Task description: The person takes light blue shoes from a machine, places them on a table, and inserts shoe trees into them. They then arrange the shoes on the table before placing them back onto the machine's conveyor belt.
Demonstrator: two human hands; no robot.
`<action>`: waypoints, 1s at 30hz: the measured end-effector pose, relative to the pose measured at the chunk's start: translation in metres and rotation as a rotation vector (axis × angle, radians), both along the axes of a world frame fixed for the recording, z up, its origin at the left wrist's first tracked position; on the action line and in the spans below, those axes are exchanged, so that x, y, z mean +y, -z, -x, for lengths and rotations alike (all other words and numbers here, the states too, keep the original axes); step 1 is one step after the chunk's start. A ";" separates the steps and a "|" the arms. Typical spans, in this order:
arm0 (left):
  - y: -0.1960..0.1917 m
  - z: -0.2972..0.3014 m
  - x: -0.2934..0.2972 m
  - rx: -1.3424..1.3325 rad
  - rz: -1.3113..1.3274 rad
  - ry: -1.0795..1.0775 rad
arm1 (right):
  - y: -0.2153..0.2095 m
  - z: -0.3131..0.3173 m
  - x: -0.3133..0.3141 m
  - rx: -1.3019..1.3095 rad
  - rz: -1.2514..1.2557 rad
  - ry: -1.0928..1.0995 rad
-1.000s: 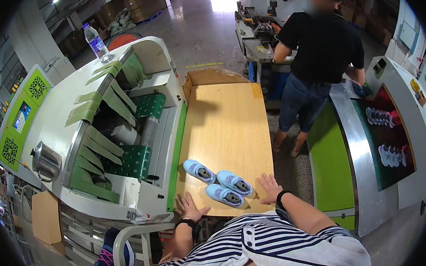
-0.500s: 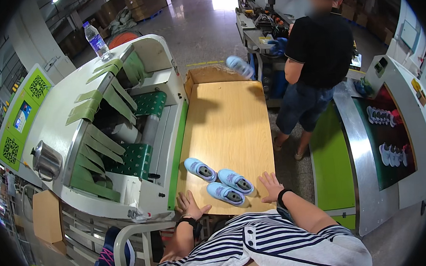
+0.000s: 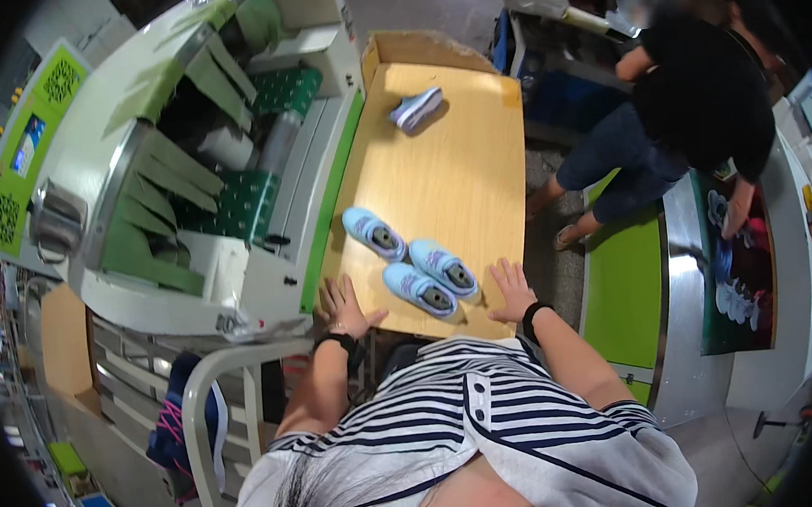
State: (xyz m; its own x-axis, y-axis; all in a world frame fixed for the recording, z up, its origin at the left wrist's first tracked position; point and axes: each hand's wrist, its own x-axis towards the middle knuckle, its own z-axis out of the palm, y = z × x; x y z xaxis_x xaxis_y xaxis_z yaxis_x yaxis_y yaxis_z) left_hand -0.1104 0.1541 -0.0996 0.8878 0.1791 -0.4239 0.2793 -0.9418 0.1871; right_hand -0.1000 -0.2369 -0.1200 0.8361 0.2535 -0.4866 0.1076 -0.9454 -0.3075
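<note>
Three light blue shoes sit near the close end of a wooden table [image 3: 476, 183]: the left shoe [image 3: 374, 233], the middle shoe [image 3: 443, 269] and the nearest shoe [image 3: 419, 288]. Dark inserts show in their openings. A fourth shoe [image 3: 417, 109], blue with a pale sole, lies tipped on its side toward the table's far end. My left hand [image 3: 346, 308] rests with fingers spread at the near left corner. My right hand [image 3: 511, 291] lies spread at the near right edge, close to the middle shoe. Neither hand touches a shoe.
On the left a white machine with green strip curtains [image 3: 175, 175] borders the table. A co-worker [image 3: 696, 92] in dark clothes stands at right, reaching into a machine opening [image 3: 746, 267] holding several shoes. A metal chair [image 3: 197, 428] and dark sneaker [image 3: 187, 419] are at lower left.
A shoe blurred in the air beyond the table's far end now lies on the table. The co-worker has turned and bent to the right-hand machine. My view has tilted down; my hands stay put.
</note>
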 end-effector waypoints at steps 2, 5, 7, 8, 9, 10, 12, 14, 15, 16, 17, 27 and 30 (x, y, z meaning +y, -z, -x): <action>-0.005 -0.006 0.001 0.049 0.024 0.005 | -0.018 -0.007 0.004 0.024 -0.040 0.049; -0.001 -0.003 0.003 0.071 0.026 -0.001 | -0.018 -0.005 0.004 0.032 -0.058 0.045; 0.000 0.000 0.002 0.068 0.029 -0.002 | -0.022 -0.003 0.005 0.059 -0.054 0.046; -0.001 0.002 0.002 0.069 0.030 -0.002 | -0.025 -0.002 0.006 0.080 -0.055 0.053; -0.001 0.003 0.002 0.070 0.030 -0.003 | -0.021 -0.001 0.005 0.085 -0.053 0.049; -0.002 0.005 0.001 0.078 0.032 -0.005 | -0.019 0.002 0.004 0.059 -0.056 0.039; -0.002 0.007 0.001 0.061 0.038 0.005 | -0.013 0.006 0.001 0.045 -0.057 0.025; -0.001 0.011 0.003 0.075 0.034 -0.007 | -0.017 0.006 0.006 0.075 -0.038 0.023; 0.001 0.010 0.003 0.077 0.029 -0.004 | -0.014 0.003 0.005 0.097 -0.032 0.010; 0.000 0.009 0.002 0.061 0.043 -0.009 | -0.011 0.004 0.001 0.024 -0.042 0.006; 0.000 0.007 -0.001 0.025 0.033 0.009 | -0.007 0.008 -0.003 -0.040 -0.052 0.005; -0.001 -0.003 0.005 0.077 0.056 -0.012 | -0.056 -0.061 0.017 -0.096 0.059 -0.102; 0.005 -0.006 0.005 0.076 0.067 -0.024 | -0.051 -0.123 0.028 -0.236 -0.077 -0.159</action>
